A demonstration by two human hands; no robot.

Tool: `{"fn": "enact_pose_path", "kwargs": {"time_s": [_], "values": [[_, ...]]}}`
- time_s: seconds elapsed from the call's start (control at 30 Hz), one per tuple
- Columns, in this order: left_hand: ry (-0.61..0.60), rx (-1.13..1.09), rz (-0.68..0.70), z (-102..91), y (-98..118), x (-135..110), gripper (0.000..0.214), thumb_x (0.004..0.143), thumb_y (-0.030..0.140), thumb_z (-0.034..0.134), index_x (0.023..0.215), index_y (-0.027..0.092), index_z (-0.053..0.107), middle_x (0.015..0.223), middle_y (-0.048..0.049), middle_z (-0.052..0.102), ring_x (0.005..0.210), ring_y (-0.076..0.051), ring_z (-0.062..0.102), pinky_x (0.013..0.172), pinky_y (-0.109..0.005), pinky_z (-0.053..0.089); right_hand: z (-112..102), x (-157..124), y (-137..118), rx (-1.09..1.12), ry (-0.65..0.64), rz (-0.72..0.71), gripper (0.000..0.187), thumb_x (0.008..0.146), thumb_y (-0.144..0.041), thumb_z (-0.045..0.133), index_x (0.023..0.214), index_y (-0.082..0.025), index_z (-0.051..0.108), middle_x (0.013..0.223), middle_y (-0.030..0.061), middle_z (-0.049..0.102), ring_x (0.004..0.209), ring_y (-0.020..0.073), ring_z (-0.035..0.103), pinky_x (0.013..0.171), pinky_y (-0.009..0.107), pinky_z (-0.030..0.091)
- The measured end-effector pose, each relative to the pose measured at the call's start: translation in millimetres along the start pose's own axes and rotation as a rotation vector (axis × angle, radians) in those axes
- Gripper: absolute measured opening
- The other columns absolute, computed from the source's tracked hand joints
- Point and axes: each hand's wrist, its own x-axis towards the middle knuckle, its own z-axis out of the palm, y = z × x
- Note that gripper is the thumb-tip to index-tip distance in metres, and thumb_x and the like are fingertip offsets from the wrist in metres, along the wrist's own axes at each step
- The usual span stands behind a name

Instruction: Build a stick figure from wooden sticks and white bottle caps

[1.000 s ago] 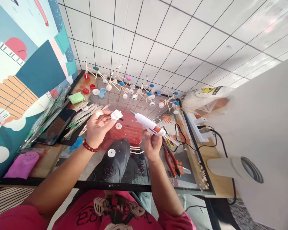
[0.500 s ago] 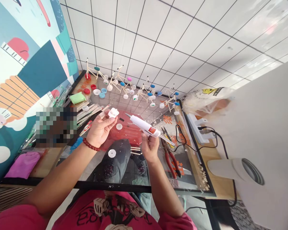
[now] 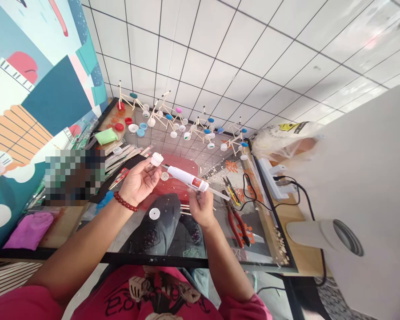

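Observation:
Between the fingertips of my left hand is a small white plastic piece that looks like a bottle cap. My right hand grips a white glue gun by its handle, with a clear glue stick poking out of its back end. The gun's nozzle points left and sits close to the cap; whether it touches is hard to make out. Below lie two white discs with centre holes, one on the glass near the nozzle and another white disc nearer to me.
Stick-and-cap figures stand in a row along the back edge. Loose red caps and wooden sticks lie at left. Red-handled pliers, a power strip and black cords are at right, beside a white cylinder.
My right hand has moved left with the glue gun, bringing its nozzle up to the cap. My left hand has turned slightly, and the cap is tilted differently.

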Motion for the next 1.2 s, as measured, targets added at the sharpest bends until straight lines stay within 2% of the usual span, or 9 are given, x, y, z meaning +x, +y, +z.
{"fn": "enact_pose_path", "kwargs": {"time_s": [0.13, 0.23, 0.47, 0.83, 1.2], "values": [[0.042, -0.008, -0.111, 1.7, 0, -1, 0.023, 0.098, 0.018, 0.049, 0.091, 0.005, 0.066, 0.070, -0.0111, 0.068, 0.060, -0.013, 0.067, 0.050, -0.014, 0.056, 2, 1, 1, -0.024, 0.006, 0.015, 0.021, 0.095, -0.028, 0.051, 0.111, -0.019, 0.062, 0.100, 0.0108, 0.070, 0.090, 0.0258, 0.065, 0.082, 0.045, 0.052], [0.053, -0.004, -0.144, 3.1, -1, -2, 0.024, 0.099, 0.019, 0.048, 0.091, 0.005, 0.066, 0.069, -0.0113, 0.067, 0.059, -0.013, 0.067, 0.049, -0.014, 0.056, 3, 0, 4, -0.021, 0.005, 0.032, 0.021, 0.094, -0.029, 0.052, 0.110, -0.019, 0.062, 0.099, 0.0104, 0.070, 0.090, 0.0260, 0.064, 0.082, 0.044, 0.052], [0.042, 0.016, -0.124, 2.3, 0, -4, 0.022, 0.098, 0.018, 0.049, 0.090, 0.006, 0.066, 0.069, -0.0104, 0.066, 0.058, -0.012, 0.066, 0.048, -0.014, 0.056, 2, -3, 7, 0.005, 0.029, 0.094, 0.020, 0.094, -0.032, 0.053, 0.105, -0.018, 0.063, 0.095, 0.0099, 0.069, 0.090, 0.0248, 0.064, 0.079, 0.041, 0.053], [0.006, 0.057, -0.071, 0.8, -4, -2, 0.017, 0.094, 0.013, 0.053, 0.090, 0.007, 0.068, 0.072, -0.0106, 0.069, 0.059, -0.012, 0.066, 0.051, -0.015, 0.057, 1, 1, 1, 0.000, 0.019, -0.004, 0.020, 0.095, -0.026, 0.053, 0.110, -0.020, 0.063, 0.098, 0.0095, 0.070, 0.091, 0.0253, 0.065, 0.082, 0.042, 0.052], [-0.049, 0.063, -0.047, -7.7, -6, 5, 0.015, 0.092, 0.007, 0.056, 0.083, 0.009, 0.068, 0.075, -0.0086, 0.071, 0.058, -0.011, 0.066, 0.051, -0.015, 0.058, 2, 1, 3, -0.043, 0.017, 0.020, 0.021, 0.095, -0.029, 0.051, 0.108, -0.020, 0.063, 0.098, 0.0098, 0.069, 0.090, 0.0249, 0.062, 0.083, 0.043, 0.052]]}}
